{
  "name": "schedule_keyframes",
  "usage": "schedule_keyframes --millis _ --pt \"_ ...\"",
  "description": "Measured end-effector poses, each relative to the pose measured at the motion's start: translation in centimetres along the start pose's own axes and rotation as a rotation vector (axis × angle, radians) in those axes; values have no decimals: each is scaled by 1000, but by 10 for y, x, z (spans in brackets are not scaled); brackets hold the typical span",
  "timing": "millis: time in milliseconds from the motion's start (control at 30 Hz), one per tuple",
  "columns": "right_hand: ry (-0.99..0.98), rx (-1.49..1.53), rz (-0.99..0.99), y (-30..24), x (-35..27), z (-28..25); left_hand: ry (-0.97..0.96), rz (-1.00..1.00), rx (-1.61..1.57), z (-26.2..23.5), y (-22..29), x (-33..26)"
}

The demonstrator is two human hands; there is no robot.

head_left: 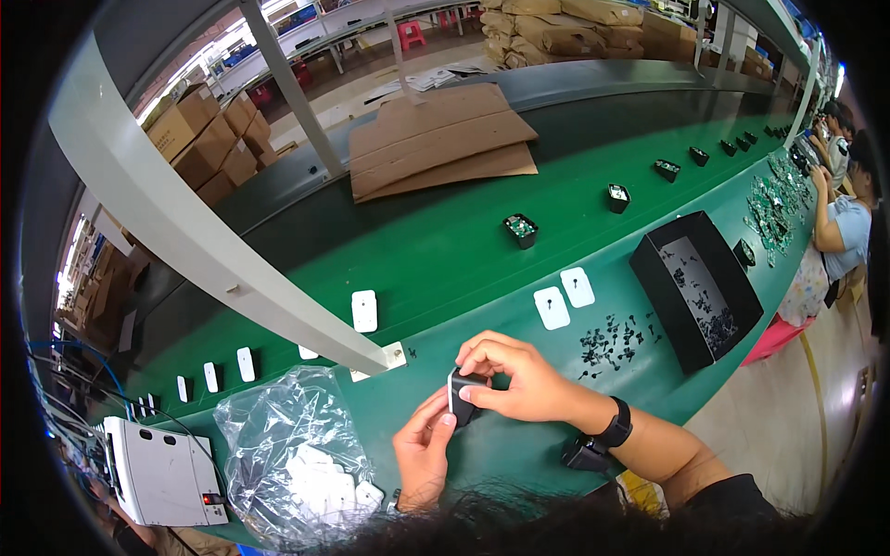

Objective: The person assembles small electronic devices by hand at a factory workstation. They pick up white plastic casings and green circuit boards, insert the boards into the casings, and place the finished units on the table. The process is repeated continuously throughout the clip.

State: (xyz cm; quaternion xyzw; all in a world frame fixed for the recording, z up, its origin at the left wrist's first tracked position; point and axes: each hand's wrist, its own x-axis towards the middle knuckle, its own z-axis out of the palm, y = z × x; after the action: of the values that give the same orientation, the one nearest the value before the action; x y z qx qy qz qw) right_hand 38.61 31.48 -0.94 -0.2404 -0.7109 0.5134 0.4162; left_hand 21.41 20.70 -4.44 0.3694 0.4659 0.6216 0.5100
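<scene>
Both of my hands hold a small black case with a white face, upright over the green bench. My left hand pinches its lower left side with the fingertips and thumb. My right hand grips it from the right, fingers over the top and thumb on the black side. Two white cover plates, each with a small dark part on it, lie beyond my right hand. Loose small black parts are scattered to the right of them. Under my right wrist sits another black object, partly hidden.
A black open box with small parts stands right. A clear plastic bag of white plates lies left, beside a white machine. A white post rises from the bench. Black cases with circuit boards line the green belt; people sit far right.
</scene>
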Motion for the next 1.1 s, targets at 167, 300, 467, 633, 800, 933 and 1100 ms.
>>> schedule_keyframes --millis 167,300,467,633,800,933,1100 --pt "11 -5 -41 1 -1 1 15 9 29 3 10 1" --pt "77 65 44 8 -5 13 115 229 277 9 7 1" --pt "65 76 137 -2 0 51 325 619 764 10 18 5" --pt "73 -306 213 36 94 43 388 577 747 0 21 7" --pt "147 -538 51 108 155 -11 317 600 800 -4 19 9" --pt "112 -816 12 85 141 -21 438 583 976 -13 32 5" --pt "269 -699 -272 32 118 -9 581 392 1236 -51 48 -4"
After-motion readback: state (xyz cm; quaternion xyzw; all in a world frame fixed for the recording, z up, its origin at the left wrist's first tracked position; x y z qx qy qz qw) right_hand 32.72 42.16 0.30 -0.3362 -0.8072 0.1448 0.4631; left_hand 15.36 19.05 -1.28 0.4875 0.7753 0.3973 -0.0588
